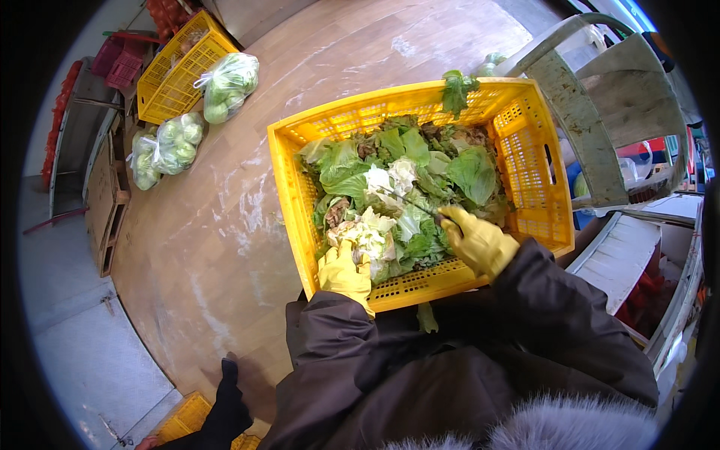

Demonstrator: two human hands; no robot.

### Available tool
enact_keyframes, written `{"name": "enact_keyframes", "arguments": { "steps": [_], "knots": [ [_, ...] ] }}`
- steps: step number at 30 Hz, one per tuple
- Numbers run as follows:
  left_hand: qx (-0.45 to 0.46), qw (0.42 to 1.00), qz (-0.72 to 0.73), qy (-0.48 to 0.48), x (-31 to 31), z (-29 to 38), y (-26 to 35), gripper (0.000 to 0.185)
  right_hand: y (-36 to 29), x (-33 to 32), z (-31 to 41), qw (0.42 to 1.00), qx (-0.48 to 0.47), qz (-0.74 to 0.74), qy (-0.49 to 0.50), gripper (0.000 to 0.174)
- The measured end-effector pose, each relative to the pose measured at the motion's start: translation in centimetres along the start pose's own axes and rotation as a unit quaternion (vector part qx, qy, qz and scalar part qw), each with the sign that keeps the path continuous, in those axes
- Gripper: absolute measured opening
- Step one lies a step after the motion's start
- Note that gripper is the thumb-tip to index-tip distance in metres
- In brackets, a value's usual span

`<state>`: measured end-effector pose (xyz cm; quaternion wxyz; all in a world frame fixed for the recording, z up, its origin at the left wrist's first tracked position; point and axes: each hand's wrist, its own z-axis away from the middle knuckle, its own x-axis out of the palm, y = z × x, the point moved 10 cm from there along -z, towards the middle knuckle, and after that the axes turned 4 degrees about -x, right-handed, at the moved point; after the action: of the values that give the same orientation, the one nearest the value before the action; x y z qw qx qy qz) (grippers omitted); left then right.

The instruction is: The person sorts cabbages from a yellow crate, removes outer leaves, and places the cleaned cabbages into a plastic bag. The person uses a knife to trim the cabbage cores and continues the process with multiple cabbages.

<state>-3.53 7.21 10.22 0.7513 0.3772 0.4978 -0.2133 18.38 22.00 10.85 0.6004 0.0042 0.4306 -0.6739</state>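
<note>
In front of me stands a yellow plastic crate (540, 202) filled with loose green and browned lettuce leaves (472, 174). My left hand (344, 275), in a yellow rubber glove, grips a pale, partly browned lettuce head (368, 236) near the crate's front left corner. A knife (413, 203) is in my gloved right hand (478, 242), its thin blade angled up and left over the leaves. Past the blade's tip lie whitish cut lettuce pieces (388, 179). One leaf (457, 93) hangs over the crate's far rim. My palms and the knife's grip are partly hidden.
Clear bags of round green vegetables (230, 87) stand on the floor (191, 259) at left, near another yellow crate (180, 64) and a wooden pallet (109, 225). A worn metal-framed chair (596, 118) is close on the right. Another person's dark-clothed leg (225, 399) shows at lower left.
</note>
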Motion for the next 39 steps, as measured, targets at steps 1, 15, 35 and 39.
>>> {"name": "enact_keyframes", "arguments": {
  "steps": [1, 15, 35, 39],
  "knots": [
    [-0.002, 1.000, 0.002, -0.021, 0.3, -0.3, 0.2, 0.051, -2.5, -0.2, 1.8, 0.982, -0.178, -0.042, 0.038, 0.031],
    [-0.057, 0.997, 0.034, -0.038, 2.8, -2.1, -1.5, 0.037, 2.9, 7.9, -5.7, 0.975, 0.001, -0.220, 0.013, 0.029],
    [-0.234, 0.943, -0.101, -0.216, 3.5, -4.4, -4.6, 0.073, 2.5, -1.8, 4.0, 0.995, -0.024, 0.089, -0.026, 0.047],
    [-0.173, 0.957, -0.117, -0.201, 5.3, -4.8, -5.1, 0.089, 0.3, 1.5, 3.1, 0.981, -0.049, 0.152, -0.107, 0.049]
  ]
}}
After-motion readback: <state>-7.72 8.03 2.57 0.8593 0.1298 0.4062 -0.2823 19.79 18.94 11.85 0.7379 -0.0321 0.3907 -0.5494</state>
